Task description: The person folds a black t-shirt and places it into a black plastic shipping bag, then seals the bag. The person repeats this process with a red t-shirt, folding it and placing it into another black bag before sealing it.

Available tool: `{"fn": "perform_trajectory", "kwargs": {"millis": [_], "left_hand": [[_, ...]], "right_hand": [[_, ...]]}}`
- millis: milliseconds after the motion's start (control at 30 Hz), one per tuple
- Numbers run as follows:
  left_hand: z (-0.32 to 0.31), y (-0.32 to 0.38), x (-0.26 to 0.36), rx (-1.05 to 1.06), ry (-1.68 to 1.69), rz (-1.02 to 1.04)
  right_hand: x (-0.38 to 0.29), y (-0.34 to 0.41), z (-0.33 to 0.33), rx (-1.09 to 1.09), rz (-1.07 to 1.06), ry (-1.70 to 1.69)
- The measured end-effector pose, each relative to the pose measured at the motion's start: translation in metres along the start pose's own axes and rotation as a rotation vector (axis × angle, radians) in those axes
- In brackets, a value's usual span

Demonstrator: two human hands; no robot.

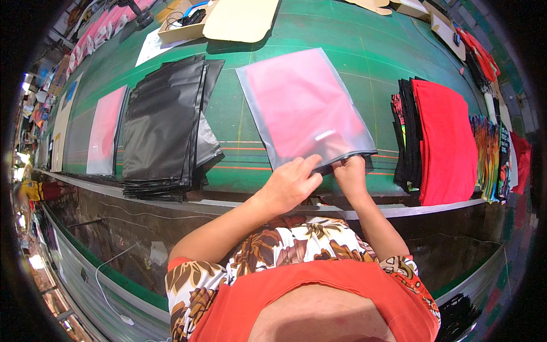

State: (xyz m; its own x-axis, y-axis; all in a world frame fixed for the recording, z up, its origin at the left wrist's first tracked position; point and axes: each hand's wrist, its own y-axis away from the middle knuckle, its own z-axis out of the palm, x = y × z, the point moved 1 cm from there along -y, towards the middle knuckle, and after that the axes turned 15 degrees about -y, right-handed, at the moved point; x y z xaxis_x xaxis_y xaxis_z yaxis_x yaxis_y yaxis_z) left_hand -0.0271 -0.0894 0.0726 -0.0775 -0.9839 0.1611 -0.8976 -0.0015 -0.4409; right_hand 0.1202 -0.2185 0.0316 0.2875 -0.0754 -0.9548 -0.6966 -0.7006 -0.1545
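Observation:
A frosted zip bag [299, 102] with pink folded cloth inside lies before me on the green table [230, 115]. Its mouth, with a dark slider edge, faces my body. My left hand [295, 181] grips the bag by the left part of that mouth, thumb and fingers bent together. At the right part of the mouth is my right hand [351, 175], its fingers reaching in under the edge. A skin-toned shape shows blurred through the plastic there; the fingertips are hidden, so their grip cannot be made out.
To the left stand a pile of black plastic bags [160, 124] and a filled frosted bag [104, 132]. Folded red cloth [446, 141] and black garments [408, 128] are stacked at right, beside multicoloured garments [487, 154]. A cardboard box [183, 30] sits at the back. Another person [36, 190] is far left.

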Motion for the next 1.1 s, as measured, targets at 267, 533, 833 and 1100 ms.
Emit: {"fn": "perform_trajectory", "kwargs": {"millis": [267,533,833,1100], "left_hand": [[0.0,0.001,-0.001,0.119,-0.117,0.12],[0.004,0.005,-0.001,0.068,-0.083,0.13],[-0.014,0.017,-0.018,0.009,0.082,-0.092],[0.003,0.039,-0.053,0.025,0.435,-0.972]], "right_hand": [[-0.01,-0.022,0.015,-0.241,-0.352,0.787],[0.0,-0.031,0.022,-0.302,-0.292,0.718],[-0.019,0.017,-0.015,-0.326,-0.218,0.647],[-0.046,-0.007,-0.085,0.012,-0.138,0.254]]}}
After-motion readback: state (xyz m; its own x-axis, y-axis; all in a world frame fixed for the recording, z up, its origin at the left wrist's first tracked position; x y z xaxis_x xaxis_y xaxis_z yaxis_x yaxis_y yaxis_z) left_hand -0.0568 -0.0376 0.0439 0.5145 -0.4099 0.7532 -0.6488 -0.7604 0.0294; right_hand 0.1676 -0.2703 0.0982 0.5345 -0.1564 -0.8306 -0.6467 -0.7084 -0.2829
